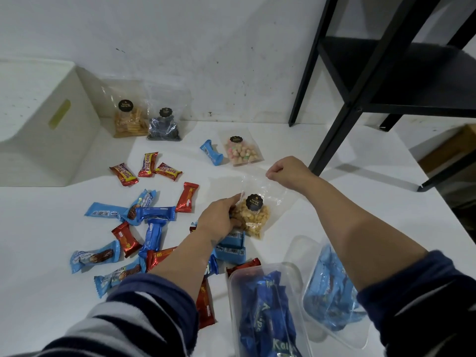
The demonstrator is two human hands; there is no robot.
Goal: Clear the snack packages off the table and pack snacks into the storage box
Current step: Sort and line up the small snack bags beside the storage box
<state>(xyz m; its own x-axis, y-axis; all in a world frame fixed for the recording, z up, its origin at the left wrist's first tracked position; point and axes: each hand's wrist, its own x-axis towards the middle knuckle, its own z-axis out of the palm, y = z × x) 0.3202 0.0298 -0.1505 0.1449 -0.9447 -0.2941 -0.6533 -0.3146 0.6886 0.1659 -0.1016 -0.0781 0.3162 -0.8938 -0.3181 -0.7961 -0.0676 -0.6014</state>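
Scuffed white wall [206, 34], white table [334, 207], black shelf frame [365, 73], perhaps metal

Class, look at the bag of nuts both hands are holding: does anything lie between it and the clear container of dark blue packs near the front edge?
Yes. Light blue wrappers and a red wrapper lie between the nut bag and the container; lifting it clears them.

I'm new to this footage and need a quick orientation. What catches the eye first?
Both hands hold a clear bag of nuts mid-table: the left hand grips its bottom, the right hand pinches its top corner. Red and blue wrapped bars lie scattered at left, and a clear box of blue packets sits nearest the camera.
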